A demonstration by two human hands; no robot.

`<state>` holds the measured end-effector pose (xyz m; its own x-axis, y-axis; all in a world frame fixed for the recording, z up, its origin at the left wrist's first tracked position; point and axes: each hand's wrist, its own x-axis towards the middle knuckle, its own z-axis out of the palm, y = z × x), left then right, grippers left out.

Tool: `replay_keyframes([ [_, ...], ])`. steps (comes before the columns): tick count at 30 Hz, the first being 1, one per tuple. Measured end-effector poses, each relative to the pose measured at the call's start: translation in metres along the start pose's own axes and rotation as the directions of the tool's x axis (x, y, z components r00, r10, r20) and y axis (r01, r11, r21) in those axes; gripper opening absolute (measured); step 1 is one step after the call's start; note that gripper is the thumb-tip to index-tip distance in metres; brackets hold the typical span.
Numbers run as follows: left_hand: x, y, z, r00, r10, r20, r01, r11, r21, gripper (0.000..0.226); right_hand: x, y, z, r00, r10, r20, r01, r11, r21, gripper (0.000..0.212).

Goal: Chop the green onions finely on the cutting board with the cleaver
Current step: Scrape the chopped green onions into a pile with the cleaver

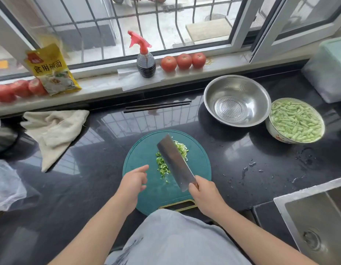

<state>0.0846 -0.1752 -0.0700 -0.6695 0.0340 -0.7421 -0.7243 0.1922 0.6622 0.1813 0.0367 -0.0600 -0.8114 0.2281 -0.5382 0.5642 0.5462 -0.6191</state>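
Over the cutting board (146,188), right hand (206,196) grips the cleaver (175,161); left hand (134,183) hovers loosely open.

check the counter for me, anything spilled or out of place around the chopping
Mostly tidy. Water droplets are splashed on the dark counter right of the cutting board, toward the sink. A few green onion bits lie scattered apart from the main pile but stay on the board.

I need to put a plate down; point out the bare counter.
Bare patch: dark counter between the cloth, the chopsticks and the cutting board. Right of the board it is bare but wet. Crowded: colander and bowl of green beans.
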Motion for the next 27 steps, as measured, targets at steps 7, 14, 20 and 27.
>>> replay_keyframes([
  [7, -0.004, -0.073, -0.038, 0.927, 0.360, 0.101, -0.223, 0.315, 0.923, 0.050, -0.011, 0.000, 0.033, 0.973, -0.194, 0.125, 0.231, 0.833, -0.502, 0.021],
  [14, -0.011, -0.072, -0.042, 0.920, 0.323, 0.222, -0.258, 0.075, 0.963, 0.052, 0.023, -0.002, 0.009, 0.988, -0.142, -0.060, 0.096, 0.873, -0.479, 0.019],
  [20, -0.011, -0.055, -0.047, 0.937, 0.245, 0.249, -0.276, 0.083, 0.958, 0.051, 0.015, -0.015, 0.021, 0.993, -0.062, -0.100, 0.020, 0.928, -0.372, 0.022],
  [27, -0.002, -0.048, -0.063, 0.923, 0.227, 0.311, -0.349, 0.150, 0.925, 0.058, 0.016, -0.064, 0.102, 1.000, -0.024, 0.001, 0.024, 0.997, -0.079, 0.021],
])
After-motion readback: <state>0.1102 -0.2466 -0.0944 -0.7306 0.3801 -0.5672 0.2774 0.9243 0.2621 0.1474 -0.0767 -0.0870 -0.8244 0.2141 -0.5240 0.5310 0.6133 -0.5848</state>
